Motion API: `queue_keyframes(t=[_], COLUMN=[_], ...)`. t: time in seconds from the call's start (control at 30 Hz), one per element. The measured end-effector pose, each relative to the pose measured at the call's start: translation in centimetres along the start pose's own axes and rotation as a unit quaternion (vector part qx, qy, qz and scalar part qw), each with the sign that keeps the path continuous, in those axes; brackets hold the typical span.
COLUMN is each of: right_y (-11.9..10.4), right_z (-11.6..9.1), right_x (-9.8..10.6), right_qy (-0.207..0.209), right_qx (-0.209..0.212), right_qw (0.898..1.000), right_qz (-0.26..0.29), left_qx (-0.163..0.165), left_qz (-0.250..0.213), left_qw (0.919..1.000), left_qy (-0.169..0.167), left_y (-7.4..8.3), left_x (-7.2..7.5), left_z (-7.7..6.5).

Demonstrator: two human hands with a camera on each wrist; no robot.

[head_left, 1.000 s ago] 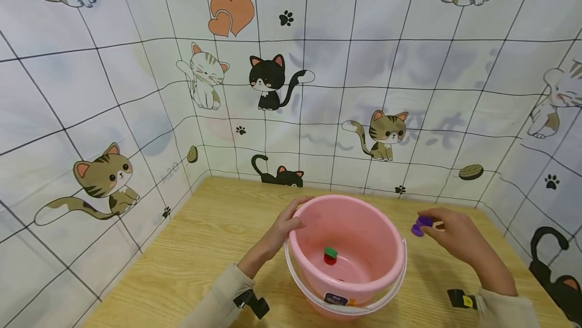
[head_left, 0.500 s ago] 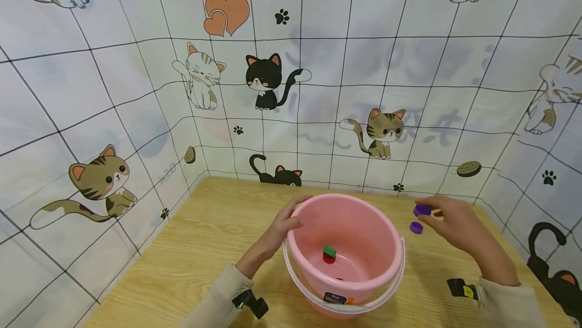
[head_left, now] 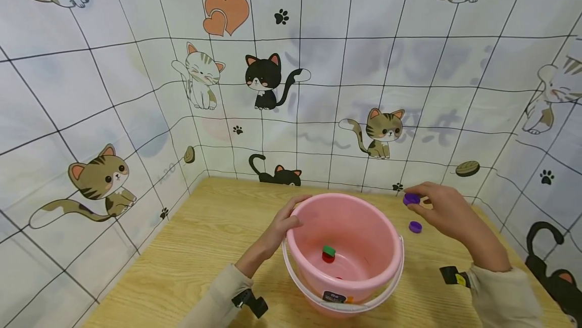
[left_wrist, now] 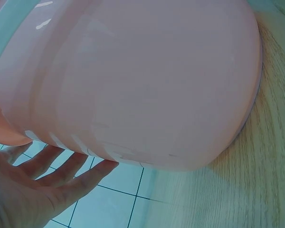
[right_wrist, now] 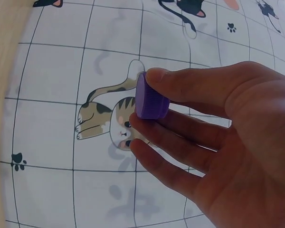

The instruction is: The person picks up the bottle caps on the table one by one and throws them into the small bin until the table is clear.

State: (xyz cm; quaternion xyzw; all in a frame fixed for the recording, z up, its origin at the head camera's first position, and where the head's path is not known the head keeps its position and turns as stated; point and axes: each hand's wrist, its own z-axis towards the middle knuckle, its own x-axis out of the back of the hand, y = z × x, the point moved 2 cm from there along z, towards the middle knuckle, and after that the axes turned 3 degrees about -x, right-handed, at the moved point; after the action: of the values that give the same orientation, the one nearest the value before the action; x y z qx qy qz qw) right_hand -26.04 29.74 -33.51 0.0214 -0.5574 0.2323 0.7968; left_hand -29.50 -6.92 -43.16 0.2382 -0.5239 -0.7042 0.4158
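Observation:
A pink bucket (head_left: 345, 227) stands on the table, tilted slightly toward me. My left hand (head_left: 279, 229) grips its left rim, thumb over the edge; in the left wrist view, the fingers lie against the outer wall. Beyond the bucket's right side, my right hand (head_left: 447, 214) pinches a purple bottle cap (right_wrist: 152, 99) between thumb and fingers, above the table. A second purple bottle cap (head_left: 415, 227) lies on the table below that hand. Inside the bucket, a green piece (head_left: 329, 250) lies on a red one (head_left: 328, 259); both look like caps. Another red bit barely shows behind the near rim.
The bucket's white handle (head_left: 345, 308) hangs down along its near side. Around the wooden table (head_left: 218, 212) rises a white gridded sheet (head_left: 318, 131) with cartoon cats, close behind the right hand. Each wrist wears a black strap.
The right hand has lifted one purple cap off the other and carried it up and to the left, toward the back. The lower cap stays on the table. The left hand keeps its grip.

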Motion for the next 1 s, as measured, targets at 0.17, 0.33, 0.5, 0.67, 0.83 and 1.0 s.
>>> queue_keyframes(t=[0.17,0.33,0.5,0.67,0.83,1.0], right_y=[-1.2,-2.2,-3.4,-4.6,-5.6,-6.7], right_z=[0.8,1.6,2.4,3.1,3.8,4.3], right_x=[0.5,0.7,1.0,1.4,1.6,2.0], right_qy=[0.013,0.026,0.022,0.02,0.015,0.018], right_qx=[0.027,0.052,0.062,0.074,0.09,0.103], right_qw=[1.0,0.998,0.998,0.997,0.996,0.994], right_qz=[-0.003,-0.004,0.0,-0.005,-0.014,-0.02], left_qx=[0.004,0.009,0.008,0.007,0.003,0.002], left_qz=[0.0,0.0,0.004,0.007,0.005,0.004], left_qw=[1.0,1.0,0.9999,0.9999,1.0,1.0], left_qy=[0.001,0.004,0.005,0.006,0.005,0.003], left_y=[0.2,0.2,0.2,0.2,0.1,0.2], left_x=[-0.1,0.0,0.0,0.0,0.0,-0.1], left_z=[0.0,0.0,0.0,0.0,0.0,-0.1])
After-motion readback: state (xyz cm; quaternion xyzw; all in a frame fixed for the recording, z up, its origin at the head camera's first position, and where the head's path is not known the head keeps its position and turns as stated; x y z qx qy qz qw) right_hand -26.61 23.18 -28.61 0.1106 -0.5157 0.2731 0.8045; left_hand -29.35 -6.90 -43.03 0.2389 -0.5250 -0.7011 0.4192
